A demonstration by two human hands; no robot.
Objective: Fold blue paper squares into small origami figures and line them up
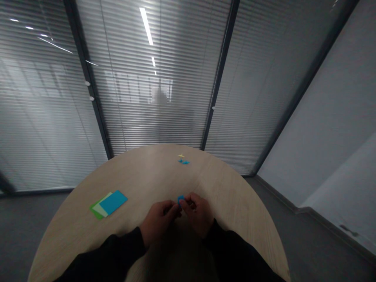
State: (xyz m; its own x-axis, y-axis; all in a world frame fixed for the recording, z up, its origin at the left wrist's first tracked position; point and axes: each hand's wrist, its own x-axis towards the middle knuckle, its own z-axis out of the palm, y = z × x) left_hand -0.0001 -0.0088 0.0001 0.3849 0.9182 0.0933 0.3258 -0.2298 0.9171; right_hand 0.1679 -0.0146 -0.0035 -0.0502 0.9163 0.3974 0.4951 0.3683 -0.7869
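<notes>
Between my two hands is a small piece of folded blue paper [181, 199], partly covered by the fingers. My right hand [199, 213] pinches it between thumb and fingertips. From the other side my left hand [160, 219] is closed, its thumb and fingertips pressed against the paper's lower left edge. Both hands are just above the near middle of the round wooden table [235, 192]. The exact fold of the paper is too small to make out.
Left of my hands lie overlapping sheets of blue paper [114, 202] and green paper [96, 213]. Farther back sit a small yellow folded-paper star [181, 156] and small blue folded-paper pieces [185, 162]. Glass panels with blinds [158, 125] stand behind the table.
</notes>
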